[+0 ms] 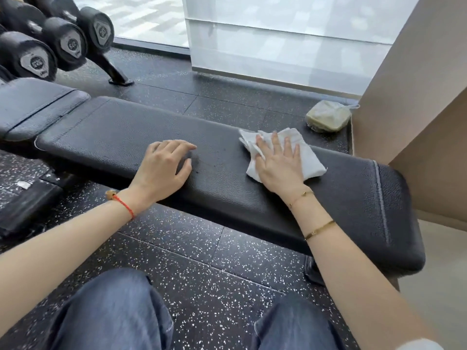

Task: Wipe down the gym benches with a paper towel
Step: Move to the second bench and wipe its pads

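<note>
- Bench pad (177, 157), long, flat and covered in black grained vinyl, runs across the head view from left to right, with a second, shorter seat pad (32, 104) butting against its left end.
- On the right part of the long pad lies the paper towel (312, 157), white, crumpled and partly unfolded, flat against the vinyl.
- Pressing down on it is the right hand (278, 165), palm down with straight, spread fingers; nothing is pinched, the towel is simply held under the palm and fingers.
- Near the pad's middle rests the left hand (164, 165), fingers loosely bent and tips touching the vinyl, holding nothing; it looks to be bracing the person.
- A few small dark specks (195, 170) show on the pad just beside the left hand's thumb, so that stretch reads as not yet wiped.
- Judging by the towel's place, wiping of this pad is under way at its right part; no wet trail or shine tells which parts are finished.
- The pad's left stretch, the seat pad and any other bench seem left to do.
- Behind, on the speckled rubber floor (202, 269), stand a rack of dumbbells (73, 44) at upper left and a wrapped greenish bundle (328, 120) by the beige wall (417, 97).
</note>
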Tool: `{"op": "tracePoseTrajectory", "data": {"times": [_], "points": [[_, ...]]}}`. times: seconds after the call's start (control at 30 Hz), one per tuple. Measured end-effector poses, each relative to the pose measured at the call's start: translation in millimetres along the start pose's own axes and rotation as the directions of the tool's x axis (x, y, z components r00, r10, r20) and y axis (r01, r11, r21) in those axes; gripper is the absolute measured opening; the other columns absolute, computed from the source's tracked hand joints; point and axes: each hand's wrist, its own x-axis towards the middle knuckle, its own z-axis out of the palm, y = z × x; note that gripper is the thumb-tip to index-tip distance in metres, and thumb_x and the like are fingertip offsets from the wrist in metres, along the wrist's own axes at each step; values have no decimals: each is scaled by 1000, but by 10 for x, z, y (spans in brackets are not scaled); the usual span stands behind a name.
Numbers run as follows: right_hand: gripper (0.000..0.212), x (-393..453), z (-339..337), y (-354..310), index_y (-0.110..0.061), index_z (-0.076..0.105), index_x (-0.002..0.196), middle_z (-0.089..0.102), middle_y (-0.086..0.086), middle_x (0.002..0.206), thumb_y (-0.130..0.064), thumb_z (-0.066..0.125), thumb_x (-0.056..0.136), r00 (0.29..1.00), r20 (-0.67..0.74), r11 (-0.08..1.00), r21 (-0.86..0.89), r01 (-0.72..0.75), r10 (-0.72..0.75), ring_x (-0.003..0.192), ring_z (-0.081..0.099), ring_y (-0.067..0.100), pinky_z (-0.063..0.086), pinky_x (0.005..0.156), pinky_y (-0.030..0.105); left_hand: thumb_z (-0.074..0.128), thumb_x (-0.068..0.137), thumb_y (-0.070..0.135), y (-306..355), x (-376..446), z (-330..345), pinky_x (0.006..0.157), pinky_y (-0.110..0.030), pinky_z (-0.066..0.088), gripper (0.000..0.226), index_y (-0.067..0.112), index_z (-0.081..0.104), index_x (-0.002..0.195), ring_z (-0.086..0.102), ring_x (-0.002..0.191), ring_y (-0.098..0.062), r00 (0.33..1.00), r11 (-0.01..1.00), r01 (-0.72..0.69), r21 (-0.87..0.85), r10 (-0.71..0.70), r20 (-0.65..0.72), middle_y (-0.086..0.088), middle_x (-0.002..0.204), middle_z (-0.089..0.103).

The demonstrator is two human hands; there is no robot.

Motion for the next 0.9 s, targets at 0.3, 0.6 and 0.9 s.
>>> {"op": "tracePoseTrajectory", "data": {"times": [0.3, 0.6, 0.9], "points": [[53, 379, 68, -482, -39, 7, 156, -2, -1, 166, -39, 20, 104, 999, 34, 1000, 20, -6, 6, 152, 0, 29, -7, 122, 48, 48, 97, 20, -892, 184, 22, 113, -46, 32, 37, 19, 56, 133, 45, 134, -22, 998, 996, -12, -83, 17, 58, -2, 140, 55], [52, -5, 170, -916, -46, 6, 154, -3, -9, 165, -40, 21, 104, 993, 16, 991, 65, 117, -118, 152, -7, 20, -10, 122, 43, 37, 97, 31, -1226, 267, 104, 112, -47, 34, 42, 21, 59, 132, 45, 133, -22, 996, 982, -63, -176, 74, 56, -1, 139, 56], [54, 267, 124, -1274, -39, 7, 156, -3, -4, 166, -39, 21, 104, 986, 18, 986, 37, -164, 163, 152, -2, 30, -6, 121, 50, 51, 95, 20, -1201, 240, 141, 114, -45, 31, 39, 18, 58, 133, 44, 134, -23, 996, 978, -78, -193, 86, 31, -1, 140, 55]]}}
